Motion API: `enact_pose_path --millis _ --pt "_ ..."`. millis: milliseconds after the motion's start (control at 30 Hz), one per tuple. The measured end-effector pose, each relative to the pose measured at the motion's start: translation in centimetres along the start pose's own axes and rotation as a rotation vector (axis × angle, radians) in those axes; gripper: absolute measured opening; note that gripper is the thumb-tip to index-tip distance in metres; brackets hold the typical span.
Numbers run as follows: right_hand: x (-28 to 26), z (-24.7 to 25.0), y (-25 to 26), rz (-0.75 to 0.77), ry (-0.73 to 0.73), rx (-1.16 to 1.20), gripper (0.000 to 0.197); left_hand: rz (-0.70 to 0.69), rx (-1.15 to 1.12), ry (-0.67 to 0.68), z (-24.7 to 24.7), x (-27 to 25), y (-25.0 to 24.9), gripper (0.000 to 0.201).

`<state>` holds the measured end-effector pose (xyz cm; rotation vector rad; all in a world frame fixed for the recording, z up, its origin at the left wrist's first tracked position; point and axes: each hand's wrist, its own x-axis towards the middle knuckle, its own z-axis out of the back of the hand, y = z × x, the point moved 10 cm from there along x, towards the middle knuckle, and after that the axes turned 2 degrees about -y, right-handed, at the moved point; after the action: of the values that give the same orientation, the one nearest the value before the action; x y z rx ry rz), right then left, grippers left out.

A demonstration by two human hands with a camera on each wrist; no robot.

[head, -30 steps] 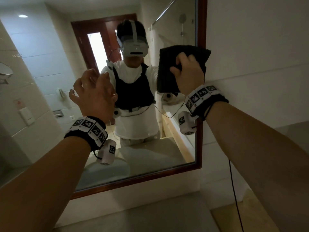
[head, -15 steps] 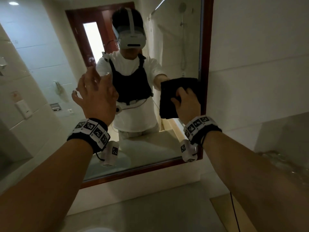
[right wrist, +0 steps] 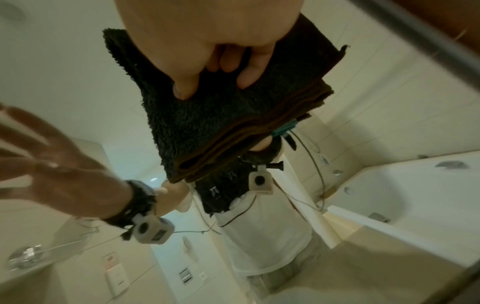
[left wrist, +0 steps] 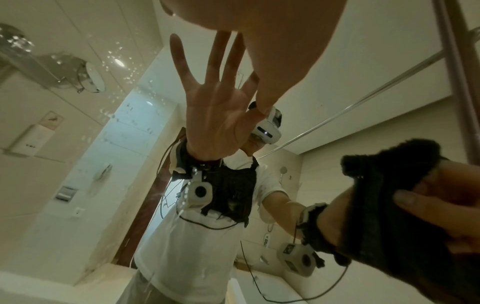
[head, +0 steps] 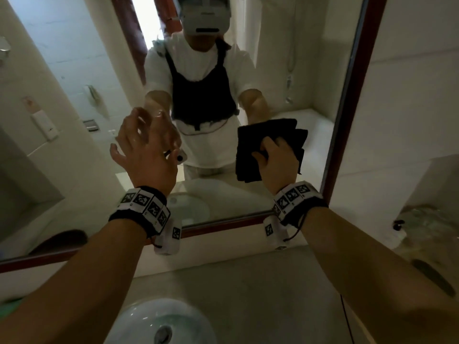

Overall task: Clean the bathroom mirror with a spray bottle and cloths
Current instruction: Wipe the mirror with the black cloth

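The mirror (head: 310, 70) has a dark red-brown wooden frame (head: 347, 108). My right hand (head: 278, 160) grips a folded dark cloth (head: 268, 137) and presses it flat on the glass low at the right, close to the frame. In the right wrist view my thumb and fingers (right wrist: 182, 90) dig into the cloth (right wrist: 221, 123). My left hand (head: 146, 150) is held up to the glass left of it, fingers spread and holding nothing. In the left wrist view one fingertip (left wrist: 262, 107) meets its own reflection. Water drops (left wrist: 116, 57) dot the glass higher up. No spray bottle shows.
A white basin (head: 139, 319) sits below my arms in a pale countertop (head: 248, 281). A dark flat object (head: 432, 276) lies on the counter at the right. White tiled wall (head: 409, 95) flanks the mirror. A thin black cable (head: 345, 319) hangs from my right wrist.
My right hand has slid the cloth down the mirror's right side, from near the top to the lower part. The left hand has sunk a little and spread its fingers.
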<state>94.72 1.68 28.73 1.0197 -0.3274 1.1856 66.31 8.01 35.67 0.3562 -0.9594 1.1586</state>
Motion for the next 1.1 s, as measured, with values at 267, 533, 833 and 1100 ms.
enact_pose_path --millis 267,533,833,1100 --pt "-1.1 -3.4 9.1 0.153 -0.058 0.037 0.014 -0.05 0.003 -0.008 -0.4 0.2 0.4 0.078" --pt "-0.7 -0.3 0.5 -0.017 -0.072 0.1 0.017 -0.004 -0.03 -0.007 -0.9 -0.2 0.2 0.082" --pt "-1.0 1.6 -6.7 -0.213 -0.117 0.216 0.019 0.037 -0.028 -0.002 -1.1 -0.4 0.2 0.083" --pt "-5.6 -6.7 2.1 -0.021 0.082 0.07 0.012 0.013 -0.034 -0.028 -1.2 -0.4 0.1 0.088"
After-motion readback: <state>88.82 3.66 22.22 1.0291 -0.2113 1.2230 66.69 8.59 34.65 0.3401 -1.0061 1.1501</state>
